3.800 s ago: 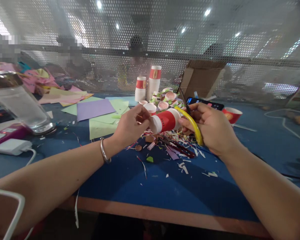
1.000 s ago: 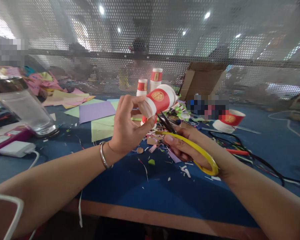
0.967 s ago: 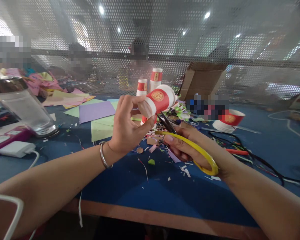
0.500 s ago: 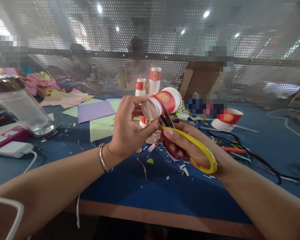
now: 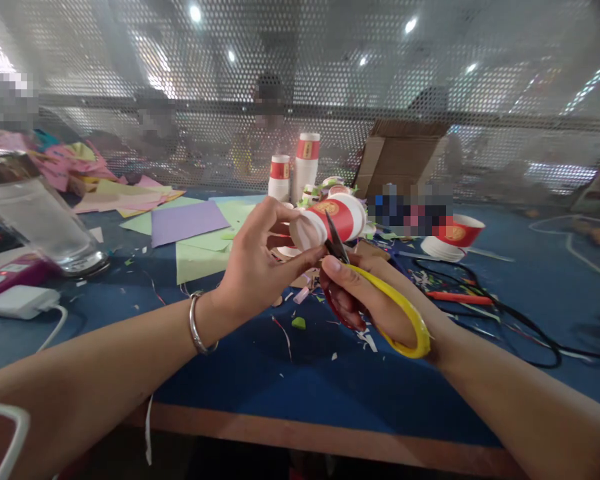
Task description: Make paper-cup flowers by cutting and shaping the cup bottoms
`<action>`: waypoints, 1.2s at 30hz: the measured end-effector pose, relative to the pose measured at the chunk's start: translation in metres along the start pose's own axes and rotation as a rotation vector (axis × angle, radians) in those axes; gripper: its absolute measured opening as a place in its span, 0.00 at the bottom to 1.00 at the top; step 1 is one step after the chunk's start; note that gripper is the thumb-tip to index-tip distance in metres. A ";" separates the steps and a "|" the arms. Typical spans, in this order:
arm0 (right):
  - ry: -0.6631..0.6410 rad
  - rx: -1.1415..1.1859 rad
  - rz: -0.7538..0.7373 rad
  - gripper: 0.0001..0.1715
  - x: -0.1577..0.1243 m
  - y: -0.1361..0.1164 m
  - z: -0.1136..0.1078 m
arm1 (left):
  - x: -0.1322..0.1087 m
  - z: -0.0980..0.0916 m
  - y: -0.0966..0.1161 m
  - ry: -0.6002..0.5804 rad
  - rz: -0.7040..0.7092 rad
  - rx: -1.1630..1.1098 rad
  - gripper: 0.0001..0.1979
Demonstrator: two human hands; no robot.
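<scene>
A red and white paper cup point(image 5: 347, 220) lies on its side in the air, its base turned toward me and to the left. My left hand point(image 5: 255, 260), with a silver bangle at the wrist, grips the cup near its base between thumb and fingers. Wrapped through the handles of yellow and red scissors point(image 5: 403, 300), my right hand point(image 5: 365, 287) holds them with the dark blades pointing up against the cup's side. One blade lies across the red band; whether the other is inside the cup I cannot tell.
Stacked paper cups point(image 5: 307, 167) stand behind the hands, and another red cup point(image 5: 460, 230) is at the right. Coloured paper sheets point(image 5: 190, 223), a glass water bottle point(image 5: 55, 220) and a purple power strip point(image 5: 15, 277) occupy the left. Black cable point(image 5: 525, 320) and paper scraps lie about.
Both hands, with the cup and scissors, sit slightly lower in view. The cup is tilted a little differently, and small decorated pieces behind it now show above it.
</scene>
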State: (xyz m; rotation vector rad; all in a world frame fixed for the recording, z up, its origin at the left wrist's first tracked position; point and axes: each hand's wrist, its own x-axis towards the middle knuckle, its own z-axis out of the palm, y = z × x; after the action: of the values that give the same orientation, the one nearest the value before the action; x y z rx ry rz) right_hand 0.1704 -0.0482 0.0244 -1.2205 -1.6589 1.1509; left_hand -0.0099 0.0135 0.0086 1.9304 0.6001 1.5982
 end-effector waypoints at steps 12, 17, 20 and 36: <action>0.030 -0.074 -0.039 0.32 -0.005 -0.004 0.005 | -0.002 -0.003 0.004 -0.070 0.018 0.009 0.22; 0.043 -0.032 0.000 0.34 -0.005 -0.002 0.006 | -0.001 -0.002 0.005 -0.097 -0.036 -0.063 0.22; 0.046 -0.006 0.025 0.34 -0.006 -0.001 0.006 | -0.001 -0.002 0.004 -0.098 -0.044 -0.076 0.22; 0.111 -0.030 -0.007 0.33 -0.008 -0.001 0.011 | -0.005 0.000 0.003 -0.077 -0.001 -0.098 0.24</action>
State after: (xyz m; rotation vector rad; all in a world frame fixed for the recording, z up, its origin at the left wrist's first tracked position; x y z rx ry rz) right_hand 0.1617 -0.0585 0.0214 -1.2738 -1.6016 1.0384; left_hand -0.0105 0.0077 0.0068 1.9092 0.4817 1.5171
